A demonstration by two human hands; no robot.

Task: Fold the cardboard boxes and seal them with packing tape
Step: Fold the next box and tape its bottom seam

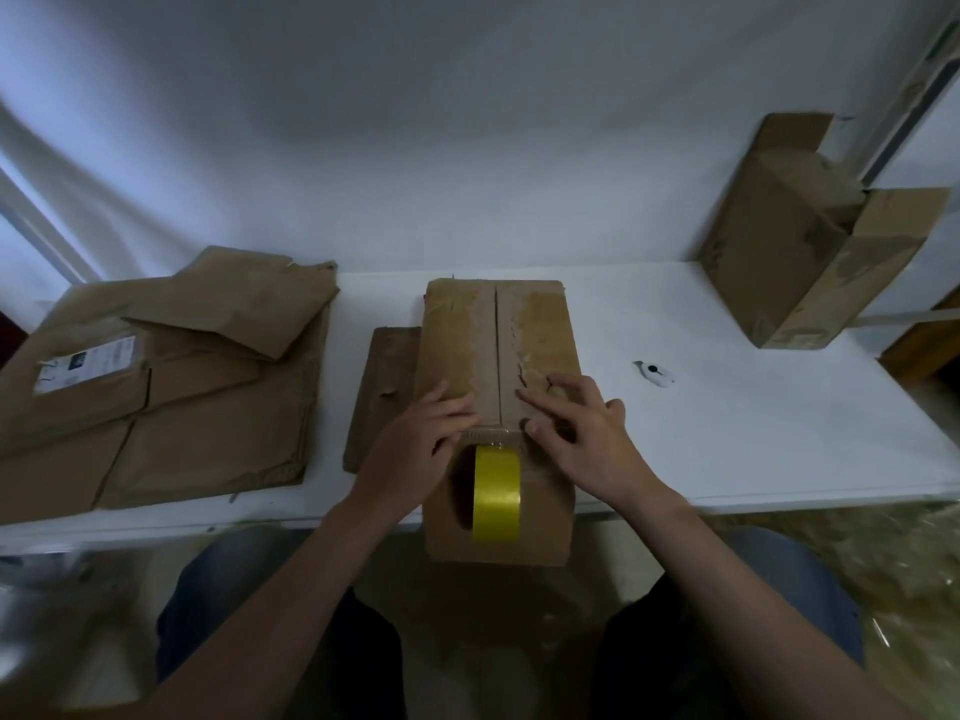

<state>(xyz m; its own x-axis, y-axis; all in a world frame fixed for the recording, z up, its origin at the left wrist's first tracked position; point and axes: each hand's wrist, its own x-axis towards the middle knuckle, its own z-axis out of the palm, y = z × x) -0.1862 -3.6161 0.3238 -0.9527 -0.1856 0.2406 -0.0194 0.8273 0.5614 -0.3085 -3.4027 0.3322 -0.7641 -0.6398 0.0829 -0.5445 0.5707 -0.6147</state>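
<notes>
Brown cardboard box (498, 345) lies under our fingers on the white tabletop (727, 433), its near end at the edge; our left hand (421, 444) presses flat left of the centre seam, fingers straight, holding nothing; our right hand (576, 428) spreads its fingers wide on the other flap; the yellow tape roll (496, 493) hangs just below both thumbs; flattened boxes (182, 397) lie well left of our fingers, a small white cutter (653, 374) to their right.
</notes>
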